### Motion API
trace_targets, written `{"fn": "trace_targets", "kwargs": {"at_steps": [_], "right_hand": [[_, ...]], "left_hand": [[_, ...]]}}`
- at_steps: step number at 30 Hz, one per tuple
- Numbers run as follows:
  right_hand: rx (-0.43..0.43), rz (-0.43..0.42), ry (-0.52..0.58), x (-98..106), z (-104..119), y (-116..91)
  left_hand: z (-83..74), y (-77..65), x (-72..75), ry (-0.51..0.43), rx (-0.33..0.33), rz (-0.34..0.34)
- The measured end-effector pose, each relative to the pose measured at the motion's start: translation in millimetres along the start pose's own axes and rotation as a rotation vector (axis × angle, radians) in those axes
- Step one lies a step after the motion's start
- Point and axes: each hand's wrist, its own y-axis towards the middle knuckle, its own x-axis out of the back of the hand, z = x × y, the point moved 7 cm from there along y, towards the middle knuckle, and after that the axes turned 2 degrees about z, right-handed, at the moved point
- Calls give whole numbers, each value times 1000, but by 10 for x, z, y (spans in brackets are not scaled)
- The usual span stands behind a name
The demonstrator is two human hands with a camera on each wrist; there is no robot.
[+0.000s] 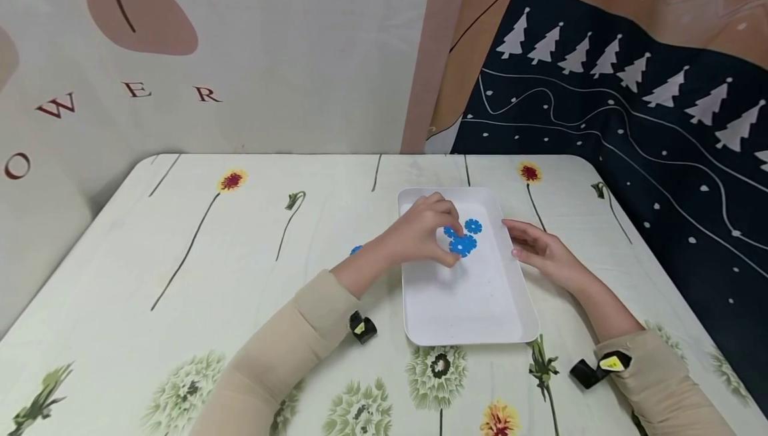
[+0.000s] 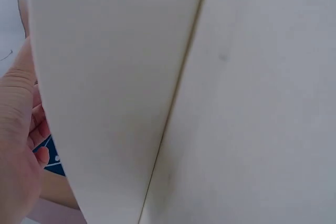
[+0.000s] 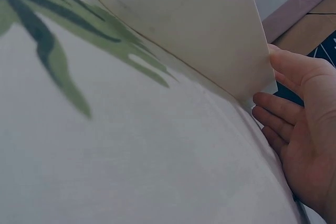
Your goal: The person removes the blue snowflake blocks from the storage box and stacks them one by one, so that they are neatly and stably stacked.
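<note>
A white rectangular tray (image 1: 474,309) rests on the table, with several blue flower-shaped plastic pieces (image 1: 463,245) inside towards its far half. Over the tray is my left hand (image 1: 427,229), its thumb and bent fingers apart on the near side of the blue pieces. Whether a fingertip touches a piece cannot be made out. My right hand (image 1: 543,253) is at the tray's right side, fingers loosely bent, fingertips against the rim. In the right wrist view, the thumb of the right hand (image 3: 310,124) meets the tray edge. The tray wall (image 2: 110,87) hides most of the left wrist view.
Another blue piece (image 1: 357,249) lies left of the tray, partly hidden behind the left forearm. A flower-printed cloth (image 1: 240,256) covers the table. Printed hangings stand behind it and to the right. Each wrist carries a small black camera mount (image 1: 363,327).
</note>
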Motion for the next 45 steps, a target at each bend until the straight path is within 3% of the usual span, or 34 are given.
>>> {"fn": "trace_targets", "kwargs": {"at_steps": [23, 36, 45], "right_hand": [[11, -10, -6, 18, -23, -7], [13, -1, 17, 0, 10, 4], [29, 4, 42, 5, 4, -4]], "left_hand": [[106, -604, 498, -28, -59, -247], [278, -889, 621, -65, -18, -286], [427, -1055, 644, -98, 75, -262]]}}
